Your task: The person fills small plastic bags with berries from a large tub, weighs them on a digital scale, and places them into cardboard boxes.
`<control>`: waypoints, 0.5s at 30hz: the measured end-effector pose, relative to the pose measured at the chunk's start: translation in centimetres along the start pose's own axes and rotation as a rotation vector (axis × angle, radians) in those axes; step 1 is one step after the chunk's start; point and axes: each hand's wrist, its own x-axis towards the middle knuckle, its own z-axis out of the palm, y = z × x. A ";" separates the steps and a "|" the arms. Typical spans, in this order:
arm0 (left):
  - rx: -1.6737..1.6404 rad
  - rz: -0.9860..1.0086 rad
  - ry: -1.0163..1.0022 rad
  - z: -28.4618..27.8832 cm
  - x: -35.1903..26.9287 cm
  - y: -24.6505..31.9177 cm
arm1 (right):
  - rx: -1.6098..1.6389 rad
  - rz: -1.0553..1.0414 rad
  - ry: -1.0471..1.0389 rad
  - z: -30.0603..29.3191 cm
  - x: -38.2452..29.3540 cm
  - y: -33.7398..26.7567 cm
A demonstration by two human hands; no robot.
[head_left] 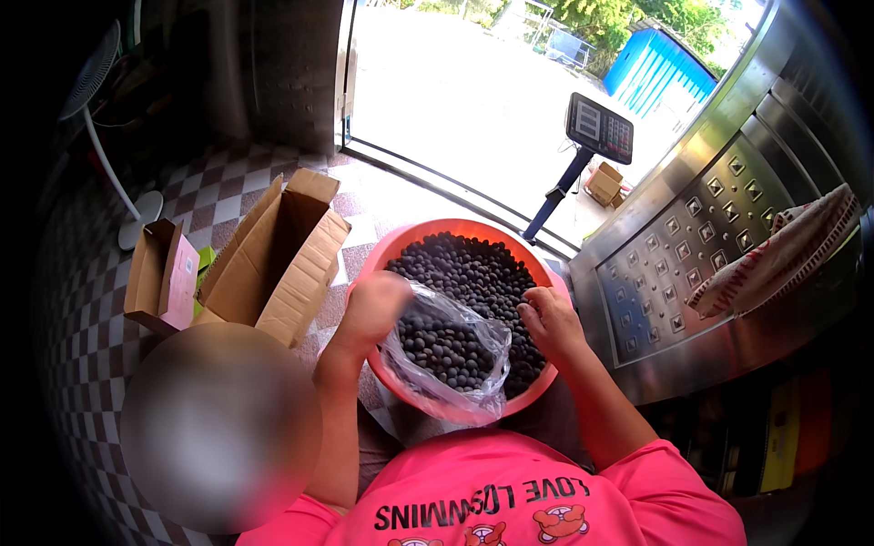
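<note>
A round red plastic basin [461,225] full of small dark round fruits [471,266] stands before me. At its near left side lies a clear plastic bag [502,341], its mouth spread wide, with many of the same fruits in it or seen through it. My left hand [375,307], blurred, is closed at the bag's upper left edge and seems to grip it. Over the basin's right side is my right hand [550,321], its fingers curled near the fruits; whether it holds one cannot be made out.
An open cardboard box [300,273] and a smaller box [160,276] stand on the checkered floor to the left, near a white fan [109,160]. A digital platform scale [601,128] rises by the doorway. A metal door [669,266] with a towel [778,259] is at right.
</note>
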 end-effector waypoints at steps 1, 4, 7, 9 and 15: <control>-0.002 -0.003 -0.002 0.1 0.0 -0.2 | -0.072 0.032 -0.031 0.0 -0.8 0.4; 0.020 -0.007 0.002 0.2 0.0 -0.6 | -0.202 0.048 -0.070 0.2 -3.0 0.7; 0.049 0.009 0.016 0.1 0.0 0.7 | -0.274 0.044 -0.098 0.7 -4.0 -0.1; -0.254 -0.404 0.095 0.2 0.0 2.5 | -0.306 0.000 -0.067 1.5 -4.0 -0.5; -0.247 -0.390 0.064 0.1 -0.1 1.6 | -0.295 0.039 -0.128 3.6 -2.5 -0.8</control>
